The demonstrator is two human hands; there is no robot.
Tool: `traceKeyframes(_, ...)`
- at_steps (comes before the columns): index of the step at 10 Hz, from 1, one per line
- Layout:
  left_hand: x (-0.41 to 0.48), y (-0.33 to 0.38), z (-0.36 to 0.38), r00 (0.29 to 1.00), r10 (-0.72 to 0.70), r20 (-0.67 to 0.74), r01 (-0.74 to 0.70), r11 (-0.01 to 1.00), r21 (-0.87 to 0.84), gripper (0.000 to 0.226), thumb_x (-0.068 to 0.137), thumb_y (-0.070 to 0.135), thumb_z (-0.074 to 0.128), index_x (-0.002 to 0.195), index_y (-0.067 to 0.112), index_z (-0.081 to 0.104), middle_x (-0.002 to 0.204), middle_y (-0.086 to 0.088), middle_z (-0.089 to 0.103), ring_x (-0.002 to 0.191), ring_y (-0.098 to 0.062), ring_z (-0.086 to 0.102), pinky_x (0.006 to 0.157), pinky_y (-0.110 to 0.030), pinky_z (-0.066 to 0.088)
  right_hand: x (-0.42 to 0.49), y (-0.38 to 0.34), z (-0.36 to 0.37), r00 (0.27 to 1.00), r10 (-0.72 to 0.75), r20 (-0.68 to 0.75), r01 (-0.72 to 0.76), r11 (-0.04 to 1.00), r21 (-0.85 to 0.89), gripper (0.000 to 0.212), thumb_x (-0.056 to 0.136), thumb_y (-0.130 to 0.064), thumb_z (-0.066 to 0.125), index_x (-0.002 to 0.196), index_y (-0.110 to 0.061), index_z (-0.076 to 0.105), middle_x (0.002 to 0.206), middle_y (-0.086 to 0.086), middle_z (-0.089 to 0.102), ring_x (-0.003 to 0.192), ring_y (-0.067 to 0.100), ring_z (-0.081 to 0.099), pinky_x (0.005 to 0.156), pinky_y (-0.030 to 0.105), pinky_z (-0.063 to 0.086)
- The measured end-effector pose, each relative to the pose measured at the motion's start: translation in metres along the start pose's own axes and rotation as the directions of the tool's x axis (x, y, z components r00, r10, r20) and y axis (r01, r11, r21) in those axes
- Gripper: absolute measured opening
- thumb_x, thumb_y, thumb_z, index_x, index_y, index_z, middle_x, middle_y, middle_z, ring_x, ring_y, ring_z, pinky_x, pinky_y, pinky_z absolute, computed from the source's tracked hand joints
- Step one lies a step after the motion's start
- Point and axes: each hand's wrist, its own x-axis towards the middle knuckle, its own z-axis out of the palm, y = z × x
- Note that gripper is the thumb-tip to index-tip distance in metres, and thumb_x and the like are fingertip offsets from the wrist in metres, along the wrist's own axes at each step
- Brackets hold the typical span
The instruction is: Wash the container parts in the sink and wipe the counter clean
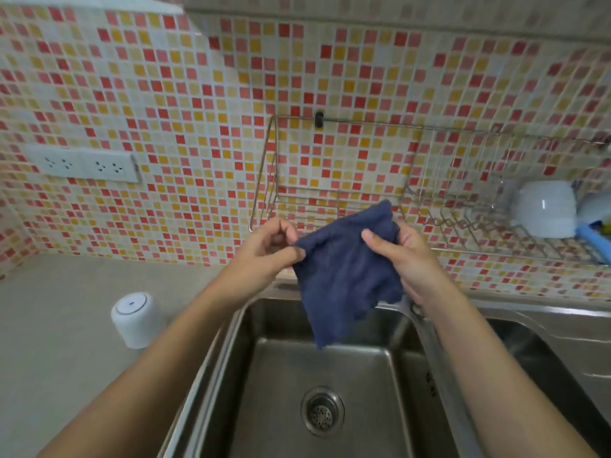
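Observation:
A dark blue cloth (344, 276) hangs spread out above the steel sink (330, 368). My left hand (267, 246) pinches its upper left corner. My right hand (403, 256) grips its upper right edge. The cloth's lower end dangles over the basin, above the round drain (322, 411). A white cylindrical container (134, 320) stands upright on the grey counter (59, 325), left of the sink. The tap is mostly hidden behind the cloth and my right wrist.
A wire dish rack (363, 200) hangs on the mosaic tiled wall behind the sink, with a white bowl (545, 209) and a blue item at its right end. A second basin (545, 358) lies to the right. Wall sockets (84, 165) sit at left.

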Motion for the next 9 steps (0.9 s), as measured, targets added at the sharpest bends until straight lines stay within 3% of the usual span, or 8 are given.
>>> traceKeyframes(1,0.031,0.028,-0.002,0.992,0.089,-0.093,-0.066,0.972,0.226,0.012,0.087,0.002,0.05,0.086,0.014,0.051,0.079,0.0,0.058,0.076,-0.012,0.057,0.069,-0.026,0.047,0.029,-0.015,-0.003,0.994,-0.099,-0.054,0.091,0.986,-0.14,0.009,0.08,-0.014,0.068,0.085,-0.015,0.061,0.08,-0.001,0.069,0.077,0.01,0.067,0.068,0.026,0.052)
traceKeyframes(2,0.08,0.06,-0.011,0.949,0.233,-0.213,-0.086,0.841,0.534,0.011,0.088,0.008,0.047,0.092,0.017,0.052,0.08,0.002,0.06,0.071,-0.011,0.057,0.059,-0.016,0.044,0.074,-0.033,-0.004,0.977,-0.203,-0.058,0.19,0.965,-0.183,0.01,0.082,-0.011,0.068,0.085,-0.02,0.064,0.087,0.001,0.069,0.085,0.016,0.066,0.074,0.029,0.053)
traceKeyframes(3,0.106,0.068,-0.022,0.946,0.244,-0.215,-0.054,0.77,0.635,0.012,0.089,0.012,0.047,0.097,0.017,0.054,0.082,0.0,0.061,0.068,-0.007,0.054,0.055,-0.015,0.042,0.098,-0.035,-0.005,0.982,-0.186,-0.039,0.176,0.968,-0.18,0.01,0.082,-0.013,0.069,0.085,-0.022,0.064,0.09,0.004,0.069,0.088,0.02,0.066,0.07,0.03,0.053)
traceKeyframes(5,0.159,0.021,-0.039,0.984,-0.007,-0.176,0.152,0.536,0.831,0.017,0.091,0.016,0.047,0.103,0.008,0.057,0.093,-0.007,0.058,0.079,-0.021,0.053,0.062,-0.027,0.036,0.143,0.004,-0.004,0.984,-0.164,-0.073,0.104,0.852,-0.512,0.017,0.078,-0.016,0.071,0.094,-0.011,0.066,0.095,0.009,0.07,0.089,0.023,0.065,0.077,0.038,0.054)
traceKeyframes(6,0.179,-0.024,-0.037,0.976,-0.102,-0.194,0.219,0.386,0.896,0.019,0.091,0.01,0.043,0.105,0.004,0.055,0.107,-0.017,0.059,0.092,-0.031,0.055,0.069,-0.034,0.04,0.162,0.031,-0.003,0.99,-0.127,-0.063,0.033,0.643,-0.765,0.027,0.08,-0.02,0.069,0.105,-0.011,0.064,0.103,0.008,0.069,0.094,0.025,0.063,0.072,0.029,0.047)
traceKeyframes(7,0.184,-0.039,-0.033,0.964,-0.13,-0.233,0.262,0.3,0.917,0.025,0.093,0.007,0.041,0.115,0.003,0.053,0.114,-0.02,0.059,0.098,-0.034,0.058,0.075,-0.038,0.048,0.166,0.034,-0.003,0.989,-0.108,-0.098,-0.022,0.55,-0.835,0.034,0.082,-0.02,0.067,0.113,-0.011,0.06,0.109,0.008,0.067,0.101,0.027,0.061,0.075,0.028,0.045)
traceKeyframes(8,0.184,-0.042,-0.026,0.967,-0.055,-0.249,0.254,0.309,0.917,0.035,0.095,0.005,0.043,0.129,0.006,0.049,0.123,-0.02,0.058,0.108,-0.035,0.057,0.088,-0.039,0.05,0.162,0.027,0.0,0.98,-0.144,-0.137,-0.047,0.498,-0.866,0.041,0.086,-0.022,0.062,0.124,-0.012,0.052,0.116,0.01,0.063,0.107,0.029,0.058,0.084,0.03,0.044)
traceKeyframes(9,0.178,-0.042,-0.026,0.976,-0.013,-0.217,0.202,0.426,0.882,0.038,0.095,0.004,0.042,0.132,0.008,0.048,0.126,-0.019,0.058,0.11,-0.035,0.057,0.089,-0.038,0.049,0.154,0.023,0.004,0.974,-0.163,-0.154,-0.044,0.534,-0.844,0.034,0.089,-0.023,0.057,0.121,-0.013,0.054,0.113,0.008,0.066,0.103,0.027,0.059,0.081,0.026,0.043)
